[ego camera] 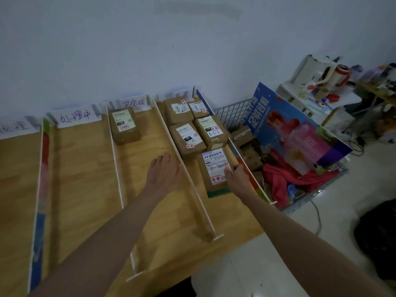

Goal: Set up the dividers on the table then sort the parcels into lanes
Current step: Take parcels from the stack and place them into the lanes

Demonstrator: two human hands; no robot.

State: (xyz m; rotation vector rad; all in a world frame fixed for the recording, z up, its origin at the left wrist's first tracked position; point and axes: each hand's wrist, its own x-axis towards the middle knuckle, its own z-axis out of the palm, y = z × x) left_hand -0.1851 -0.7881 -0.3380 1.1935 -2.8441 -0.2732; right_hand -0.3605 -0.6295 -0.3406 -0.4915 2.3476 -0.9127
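Your worktop [85, 168] is already split by upright white dividers [184, 168] into lanes, each headed by a handwritten card at the wall. Beside its right edge stands a wire basket [231, 110] holding more brown boxes, red cloth and a big printed board.

The rightmost lane holds four parcels [186, 142] packed in two close rows at the far end; one parcel [125, 125] sits alone in the lane to its left.

The parcel in play [215, 170] lies flat in the rightmost lane, just in front of those four. It's a small taped cardboard box with a shipping label on top. It looks stiff and probably light; the tape and glossy label may be slick, so take it by the bare cardboard sides, not from above.

Your right hand [234, 176] has curled fingers on its near right corner, thumb toward the label, grasping it. That corner hold could let it pivot, so span the short edge if you lift.

Your left hand [165, 168] is released, fingers straight, lying flat on the wood in the neighbouring lane, just beside the divider.
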